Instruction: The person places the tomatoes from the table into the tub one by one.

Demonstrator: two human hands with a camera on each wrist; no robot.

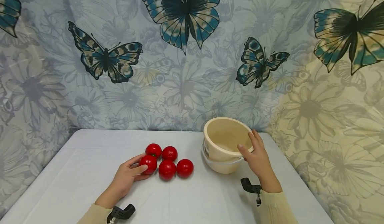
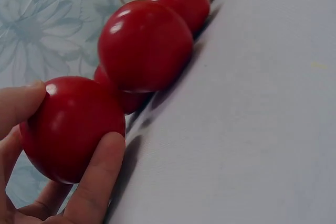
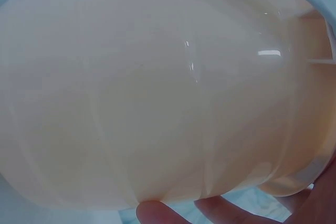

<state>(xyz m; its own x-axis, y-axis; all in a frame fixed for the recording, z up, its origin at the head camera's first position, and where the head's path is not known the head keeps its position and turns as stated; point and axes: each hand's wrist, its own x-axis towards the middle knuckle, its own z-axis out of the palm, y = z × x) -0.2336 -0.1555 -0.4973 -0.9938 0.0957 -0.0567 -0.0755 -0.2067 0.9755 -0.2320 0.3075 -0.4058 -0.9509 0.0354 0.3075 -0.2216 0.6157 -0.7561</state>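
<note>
My left hand point(image 1: 125, 178) holds a red tomato point(image 1: 148, 164) between thumb and fingers, at the left of a cluster of similar tomatoes. The left wrist view shows the fingertips curled round this glossy tomato point(image 2: 73, 129). Beside it on the table are several more tomatoes, among them one at the front point(image 1: 167, 170) and one at the right point(image 1: 184, 168). At the right, my right hand point(image 1: 259, 159) grips the rim of a cream plastic bucket point(image 1: 223, 166). The bucket stands with its mouth up. Its pale wall point(image 3: 147, 93) fills most of the right wrist view.
A white cloth covers the table point(image 1: 192, 200). The bucket's light handle point(image 1: 225, 162) hangs down round its front. Behind the table hangs a fabric backdrop point(image 1: 186, 90) with flowers and butterflies. A dark camera mount point(image 1: 121, 212) sits on each wrist.
</note>
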